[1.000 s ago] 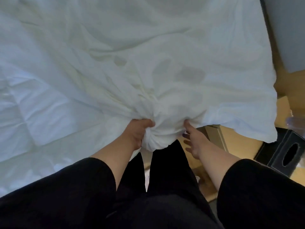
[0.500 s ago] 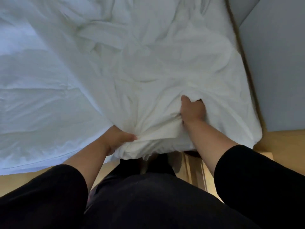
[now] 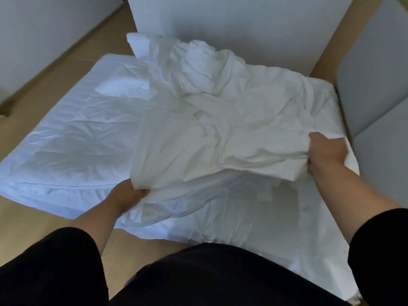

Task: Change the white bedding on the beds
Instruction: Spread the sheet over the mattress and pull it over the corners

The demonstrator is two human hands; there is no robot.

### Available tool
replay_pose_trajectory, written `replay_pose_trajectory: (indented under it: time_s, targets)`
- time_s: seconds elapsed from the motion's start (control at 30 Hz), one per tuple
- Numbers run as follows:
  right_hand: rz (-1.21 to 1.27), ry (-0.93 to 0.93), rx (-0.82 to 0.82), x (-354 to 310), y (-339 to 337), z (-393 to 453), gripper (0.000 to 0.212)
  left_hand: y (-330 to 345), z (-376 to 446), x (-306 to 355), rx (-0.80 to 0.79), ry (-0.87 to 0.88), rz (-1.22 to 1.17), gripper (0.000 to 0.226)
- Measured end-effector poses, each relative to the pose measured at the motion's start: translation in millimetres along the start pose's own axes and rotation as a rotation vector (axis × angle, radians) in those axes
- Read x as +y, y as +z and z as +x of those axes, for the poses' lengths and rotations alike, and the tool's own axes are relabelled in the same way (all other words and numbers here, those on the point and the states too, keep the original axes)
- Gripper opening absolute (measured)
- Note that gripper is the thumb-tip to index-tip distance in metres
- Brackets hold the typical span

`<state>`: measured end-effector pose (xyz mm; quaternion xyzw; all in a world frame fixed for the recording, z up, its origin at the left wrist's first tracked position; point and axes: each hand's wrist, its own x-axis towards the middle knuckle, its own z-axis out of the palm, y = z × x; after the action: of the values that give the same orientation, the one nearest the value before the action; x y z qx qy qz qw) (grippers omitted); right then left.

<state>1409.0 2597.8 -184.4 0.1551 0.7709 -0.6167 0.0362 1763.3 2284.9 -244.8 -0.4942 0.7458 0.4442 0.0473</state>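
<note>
Two hands hold one rumpled white sheet (image 3: 212, 129) over the bed (image 3: 72, 140).

The sheet lies bunched across the right half of the bed, heaped highest at the bed's far end, where a pillow (image 3: 138, 44) shows beside the heap. The left hand (image 3: 127, 196), near the bed's near edge, has its fingers curled under a fold of the sheet and grips it. The right hand (image 3: 325, 154), by the bed's right edge, clutches a thick wad of the sheet, thumb on top. Black sleeves cover both upper arms. Wooden floor (image 3: 37, 80) runs along the bed's left side, and a pale wall (image 3: 254, 23) rises behind the bed's far end.
</note>
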Motion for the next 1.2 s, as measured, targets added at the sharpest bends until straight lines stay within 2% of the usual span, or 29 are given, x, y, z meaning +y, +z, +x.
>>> replay_pose_trajectory:
  time_s: [0.1, 0.2, 0.3, 0.37, 0.43, 0.5, 0.6, 0.67, 0.7, 0.8, 0.87, 0.93, 1.03, 1.07, 1.13, 1.2]
  targets:
    - [-0.032, -0.009, 0.0, -9, -6, 2, 0.032, -29, 14, -27, 0.129, -0.051, 0.21, 0.029]
    - [0.018, -0.001, 0.0, -20, -16, 14, 0.017, -68, 25, -49, 0.291, -0.159, 0.226, 0.037]
    - [0.023, 0.037, -0.001, -20, -19, 23, 0.02, -88, 33, -50, 0.368, -0.187, 0.257, 0.04]
    - [0.08, 0.118, 0.0, -15, -13, 21, 0.027, -81, 36, -37, 0.373, -0.183, 0.299, 0.051]
    - [0.124, 0.156, -0.068, -11, -4, 10, 0.044, -58, 38, -17, 0.34, -0.07, 0.371, 0.065]
    - [0.152, 0.185, -0.085, -8, 6, -5, 0.054, -25, 36, 7, 0.273, 0.181, 0.462, 0.07]
    - [0.211, 0.298, -0.125, 6, 21, -26, 0.042, 23, 29, 31, 0.065, 0.563, 0.538, 0.058]
    - [0.243, 0.404, -0.177, 17, 32, -40, 0.038, 46, 16, 46, -0.051, 0.705, 0.6, 0.043]
    - [0.264, 0.438, -0.191, 22, 36, -46, 0.037, 56, 8, 54, -0.103, 0.747, 0.633, 0.047]
    - [0.305, 0.486, -0.208, 26, 50, -64, 0.036, 81, -6, 75, -0.177, 0.717, 0.722, 0.094]
    - [0.416, 0.562, -0.209, 23, 59, -74, 0.041, 92, -6, 83, -0.157, 0.667, 0.749, 0.104]
    - [0.485, 0.6, -0.197, 19, 66, -81, 0.041, 101, -1, 85, -0.143, 0.626, 0.711, 0.096]
    - [0.495, 0.586, -0.191, 16, 70, -87, 0.032, 105, 10, 83, -0.065, 0.558, 0.505, 0.044]
    - [0.462, 0.57, -0.195, 15, 68, -89, 0.03, 102, 14, 81, -0.03, 0.542, 0.5, 0.031]
    - [0.347, 0.496, -0.167, 13, 58, -88, 0.014, 90, 22, 77, 0.016, 0.542, 0.59, 0.019]
    - [0.205, 0.378, -0.069, 14, 45, -81, 0.003, 74, 29, 70, 0.048, 0.562, 0.706, 0.015]
